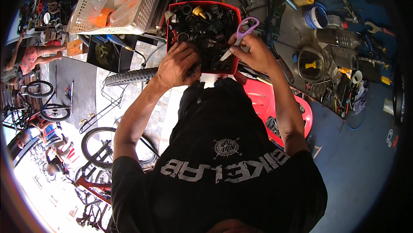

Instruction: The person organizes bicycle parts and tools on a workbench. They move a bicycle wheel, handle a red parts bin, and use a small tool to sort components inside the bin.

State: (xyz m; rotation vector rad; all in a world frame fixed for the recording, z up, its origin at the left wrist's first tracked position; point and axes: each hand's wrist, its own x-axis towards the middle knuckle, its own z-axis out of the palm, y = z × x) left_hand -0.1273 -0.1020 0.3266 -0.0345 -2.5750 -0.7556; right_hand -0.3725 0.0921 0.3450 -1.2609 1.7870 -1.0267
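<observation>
A red bin (235,64) full of small dark bike parts stands in front of my body. My right hand (254,53) grips a pair of scissors (239,32) over the bin's right side. Their purple handle loops point up and away, and the pale blades slant down toward the parts. At the bin's near left corner, my left hand (180,63) is closed with curled fingers, and what it holds, if anything, is hidden. A yellow piece (198,12) lies on top of the dark parts.
A cream plastic basket (112,30) stands left of the bin. Tools, a blue-rimmed tub (316,17) and a plastic bottle (337,38) crowd the bench at right. Below the bench is a red chair (306,117). Bicycles and other people are at left.
</observation>
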